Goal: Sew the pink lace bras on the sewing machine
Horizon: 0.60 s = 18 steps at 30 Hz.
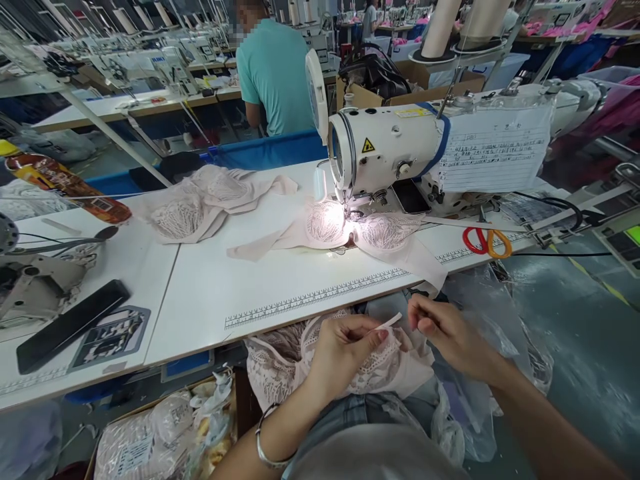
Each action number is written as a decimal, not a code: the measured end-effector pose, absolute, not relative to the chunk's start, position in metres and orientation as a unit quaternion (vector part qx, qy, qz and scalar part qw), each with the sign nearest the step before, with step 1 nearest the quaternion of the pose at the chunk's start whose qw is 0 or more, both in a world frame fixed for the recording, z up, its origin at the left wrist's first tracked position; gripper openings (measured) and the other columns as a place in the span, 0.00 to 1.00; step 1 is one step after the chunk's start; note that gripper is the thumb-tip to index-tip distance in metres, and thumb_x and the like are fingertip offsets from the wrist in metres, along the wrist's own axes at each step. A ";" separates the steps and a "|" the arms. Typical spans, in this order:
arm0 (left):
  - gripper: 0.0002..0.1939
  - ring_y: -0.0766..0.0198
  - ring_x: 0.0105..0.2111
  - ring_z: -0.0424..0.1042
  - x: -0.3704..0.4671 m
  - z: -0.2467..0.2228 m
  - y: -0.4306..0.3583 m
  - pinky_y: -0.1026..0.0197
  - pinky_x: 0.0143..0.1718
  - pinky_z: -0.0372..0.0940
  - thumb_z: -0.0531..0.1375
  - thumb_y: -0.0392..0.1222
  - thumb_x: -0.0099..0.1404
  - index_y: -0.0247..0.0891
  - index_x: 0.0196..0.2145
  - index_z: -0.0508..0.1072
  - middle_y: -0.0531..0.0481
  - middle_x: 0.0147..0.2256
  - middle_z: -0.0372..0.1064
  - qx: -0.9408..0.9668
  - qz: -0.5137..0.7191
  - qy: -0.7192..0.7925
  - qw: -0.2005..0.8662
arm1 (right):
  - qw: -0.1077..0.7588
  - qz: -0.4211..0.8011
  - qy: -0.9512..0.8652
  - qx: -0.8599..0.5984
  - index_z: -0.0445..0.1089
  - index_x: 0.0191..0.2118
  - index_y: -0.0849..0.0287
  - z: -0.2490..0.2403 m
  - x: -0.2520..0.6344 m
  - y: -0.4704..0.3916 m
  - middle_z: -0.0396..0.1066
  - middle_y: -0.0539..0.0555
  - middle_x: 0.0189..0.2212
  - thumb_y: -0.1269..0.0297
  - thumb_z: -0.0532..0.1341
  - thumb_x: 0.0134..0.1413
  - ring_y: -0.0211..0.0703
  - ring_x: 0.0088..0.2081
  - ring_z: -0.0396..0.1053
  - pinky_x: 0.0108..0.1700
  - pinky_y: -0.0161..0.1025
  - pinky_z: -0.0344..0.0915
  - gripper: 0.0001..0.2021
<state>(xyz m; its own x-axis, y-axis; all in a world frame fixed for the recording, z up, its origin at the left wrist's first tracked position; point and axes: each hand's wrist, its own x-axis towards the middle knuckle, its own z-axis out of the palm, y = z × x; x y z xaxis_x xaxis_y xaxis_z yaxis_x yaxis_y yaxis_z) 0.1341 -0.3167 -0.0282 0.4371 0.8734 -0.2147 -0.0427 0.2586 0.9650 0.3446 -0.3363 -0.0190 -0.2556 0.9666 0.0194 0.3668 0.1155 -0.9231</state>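
Note:
A pale pink lace bra (273, 373) lies across my lap below the table edge. My left hand (345, 347) pinches it, and a narrow light strip (391, 321) sticks out past the thumb and forefinger. My right hand (445, 330) is held just to the right, apart from the strip, with fingers curled in and the thumb against them. Whatever it may hold is hidden. On the table, another lace bra (383, 233) sits under the lit needle area of the white sewing machine (390, 143). More lace bra pieces (180, 217) lie to the left.
Red-and-orange-handled scissors (487, 242) lie on the table's right. A dark phone (411, 197) rests beside the machine. At left are a bottle (70, 187) and a long black object (73, 327). A carton of plastic-wrapped goods (150, 433) stands below. A person (275, 73) sits beyond.

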 end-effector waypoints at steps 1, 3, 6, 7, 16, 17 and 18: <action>0.18 0.70 0.21 0.57 0.134 -0.028 -0.316 0.67 0.22 0.51 0.68 0.54 0.58 0.32 0.28 0.82 0.48 0.21 0.70 0.504 0.339 0.406 0.682 | 0.329 0.447 -0.668 -0.495 0.65 0.30 0.57 -0.019 0.344 -0.336 0.61 0.48 0.24 0.42 0.48 0.68 0.36 0.22 0.55 0.25 0.36 0.53 0.25; 0.17 0.70 0.22 0.59 0.135 -0.028 -0.316 0.67 0.22 0.53 0.68 0.53 0.58 0.32 0.29 0.83 0.47 0.23 0.71 0.503 0.343 0.407 0.681 | 0.309 0.474 -0.669 -0.482 0.69 0.35 0.57 -0.018 0.342 -0.336 0.64 0.50 0.27 0.45 0.47 0.70 0.37 0.25 0.58 0.27 0.36 0.55 0.24; 0.15 0.70 0.22 0.58 0.136 -0.029 -0.317 0.67 0.23 0.53 0.68 0.50 0.57 0.33 0.28 0.83 0.48 0.22 0.70 0.511 0.349 0.414 0.668 | 0.306 0.516 -0.648 -0.470 0.69 0.40 0.56 -0.018 0.337 -0.334 0.62 0.47 0.24 0.48 0.53 0.69 0.36 0.24 0.58 0.26 0.35 0.55 0.17; 0.14 0.70 0.22 0.58 0.136 -0.029 -0.317 0.67 0.23 0.53 0.68 0.49 0.57 0.33 0.28 0.83 0.48 0.22 0.70 0.511 0.350 0.414 0.667 | 0.306 0.532 -0.640 -0.462 0.68 0.41 0.56 -0.019 0.336 -0.334 0.62 0.47 0.24 0.49 0.55 0.68 0.36 0.24 0.59 0.26 0.34 0.55 0.16; 0.11 0.71 0.21 0.57 0.136 -0.030 -0.317 0.68 0.22 0.52 0.69 0.45 0.55 0.33 0.26 0.82 0.50 0.20 0.69 0.507 0.348 0.414 0.671 | 0.322 0.566 -0.603 -0.462 0.66 0.38 0.56 -0.022 0.323 -0.330 0.64 0.46 0.23 0.48 0.60 0.64 0.36 0.23 0.61 0.26 0.34 0.56 0.15; 0.12 0.71 0.21 0.57 0.136 -0.031 -0.317 0.68 0.22 0.52 0.69 0.46 0.55 0.32 0.26 0.82 0.50 0.20 0.69 0.510 0.348 0.417 0.667 | 0.326 0.560 -0.600 -0.469 0.66 0.38 0.56 -0.021 0.322 -0.330 0.64 0.46 0.22 0.47 0.60 0.63 0.36 0.23 0.60 0.26 0.34 0.55 0.16; 0.12 0.71 0.21 0.58 0.135 -0.031 -0.317 0.67 0.22 0.52 0.69 0.46 0.56 0.32 0.26 0.82 0.49 0.21 0.70 0.512 0.348 0.418 0.665 | 0.335 0.548 -0.598 -0.480 0.66 0.38 0.56 -0.021 0.323 -0.331 0.62 0.45 0.21 0.46 0.60 0.63 0.36 0.22 0.59 0.25 0.34 0.54 0.17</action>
<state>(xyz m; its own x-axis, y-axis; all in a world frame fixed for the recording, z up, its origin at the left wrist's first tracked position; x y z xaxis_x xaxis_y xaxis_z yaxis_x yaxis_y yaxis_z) 0.1355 -0.3169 -0.0308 0.4088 0.8907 -0.1987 -0.0354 0.2330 0.9718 0.3226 -0.3305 -0.0212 -0.3150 0.9407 -0.1259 0.2069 -0.0614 -0.9764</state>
